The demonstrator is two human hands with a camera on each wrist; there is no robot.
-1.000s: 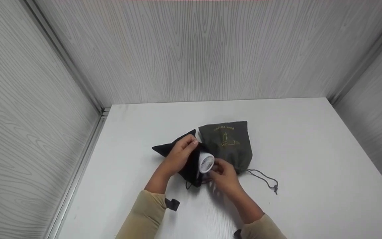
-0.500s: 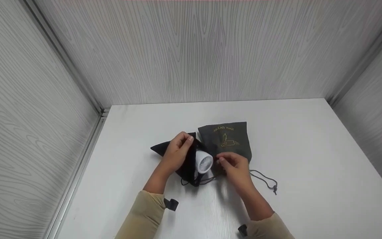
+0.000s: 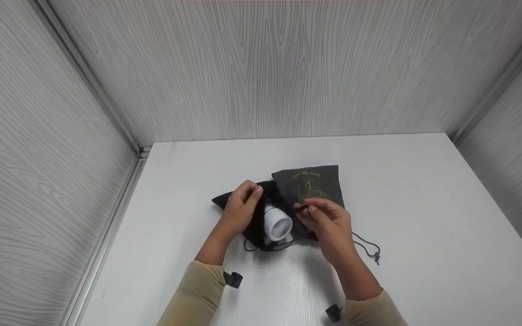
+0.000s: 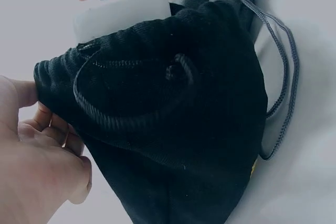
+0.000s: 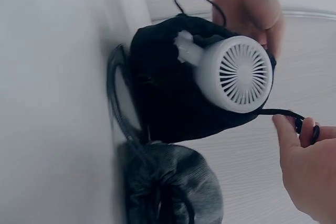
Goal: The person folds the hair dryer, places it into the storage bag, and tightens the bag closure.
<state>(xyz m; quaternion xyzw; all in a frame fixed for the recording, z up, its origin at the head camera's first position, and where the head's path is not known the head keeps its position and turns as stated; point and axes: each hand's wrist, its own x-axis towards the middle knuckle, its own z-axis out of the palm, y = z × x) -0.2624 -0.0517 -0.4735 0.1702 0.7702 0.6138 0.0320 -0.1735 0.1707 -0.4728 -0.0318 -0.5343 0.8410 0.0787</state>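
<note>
Left hand (image 3: 242, 208) grips the black pouch (image 3: 256, 226) on the tabletop (image 3: 424, 203), white dryer (image 3: 278, 224) poking out its mouth. Right hand (image 3: 329, 224) fingers pinch the black drawcord (image 5: 286, 113). I'd pull steadily while bracing the fabric, so the mouth closes evenly.

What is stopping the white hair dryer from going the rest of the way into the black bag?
Nothing visible blocks it. The white hair dryer sits partly inside the black bag, its grille end sticking out. The left hand grips the bag's rim, while the right hand pinches the black drawstring. The grey bag lies beside it.
</note>
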